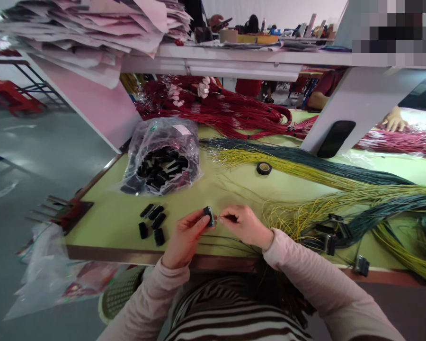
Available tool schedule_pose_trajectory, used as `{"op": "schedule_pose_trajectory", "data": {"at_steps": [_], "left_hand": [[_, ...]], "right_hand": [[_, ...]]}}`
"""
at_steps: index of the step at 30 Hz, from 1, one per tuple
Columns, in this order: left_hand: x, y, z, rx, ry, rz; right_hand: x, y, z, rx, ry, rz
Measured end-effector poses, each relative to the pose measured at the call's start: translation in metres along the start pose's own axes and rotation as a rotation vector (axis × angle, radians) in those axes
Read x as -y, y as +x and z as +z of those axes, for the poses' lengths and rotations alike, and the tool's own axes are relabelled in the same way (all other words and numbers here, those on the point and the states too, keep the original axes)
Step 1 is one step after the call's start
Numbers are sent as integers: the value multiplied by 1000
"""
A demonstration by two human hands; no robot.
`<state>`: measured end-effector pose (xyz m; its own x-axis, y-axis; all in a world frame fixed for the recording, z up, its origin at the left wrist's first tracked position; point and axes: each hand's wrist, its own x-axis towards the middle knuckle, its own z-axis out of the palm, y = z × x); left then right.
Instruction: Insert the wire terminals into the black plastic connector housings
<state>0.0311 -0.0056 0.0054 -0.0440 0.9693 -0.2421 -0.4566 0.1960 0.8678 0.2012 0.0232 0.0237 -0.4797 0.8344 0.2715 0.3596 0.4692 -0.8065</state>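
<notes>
Near the table's front edge, my left hand [185, 236] grips a small black connector [209, 216] between thumb and fingers. My right hand [246, 225] is closed in a pinch on a thin wire [217, 218], whose end is at the connector's right side; whether it sits inside a hole I cannot tell. Several loose black connectors [158, 220] lie left of my left hand. Behind them an open plastic bag [162, 127] holds many more. To the right of my right hand, yellow wires [291, 213] spread over the table, with black connectors [329, 242] among them.
A roll of black tape [264, 168] rests beside the yellow and dark green wire bundles [326, 166]. Red wire bundles [227, 109] lie under a shelf [241, 56] stacked with papers [92, 28]. A metal-pronged fixture [66, 208] is at the left edge. Another person's hand [394, 120] touches red wires at right.
</notes>
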Motion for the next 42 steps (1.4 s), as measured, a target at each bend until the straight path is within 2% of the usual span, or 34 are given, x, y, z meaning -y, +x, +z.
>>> {"op": "schedule_pose_trajectory", "data": {"at_steps": [6, 10, 13, 17, 21, 33, 36, 39, 42], "left_hand": [[-1, -1, 4, -31, -18, -25], [2, -1, 7, -47, -30, 19], [2, 0, 7, -53, -88, 46], [-3, 2, 9, -30, -162, 14], [-5, 2, 11, -21, -168, 14], [3, 2, 14, -27, -115, 66], [2, 5, 11, -16, -143, 68], [2, 15, 4, -5, -193, 26], [5, 26, -4, -13, -204, -24]], "right_hand": [[1, -1, 5, -11, -99, -109], [1, -1, 9, -29, -207, -145], [1, 1, 7, -33, -160, -139], [4, 3, 0, -48, -14, -87], [4, 3, -2, -40, -9, -46], [4, 0, 8, -35, -143, -193], [1, -2, 6, -58, -114, -225], [-6, 13, -2, 17, -108, -164], [-18, 51, -8, 166, -339, -24]]}}
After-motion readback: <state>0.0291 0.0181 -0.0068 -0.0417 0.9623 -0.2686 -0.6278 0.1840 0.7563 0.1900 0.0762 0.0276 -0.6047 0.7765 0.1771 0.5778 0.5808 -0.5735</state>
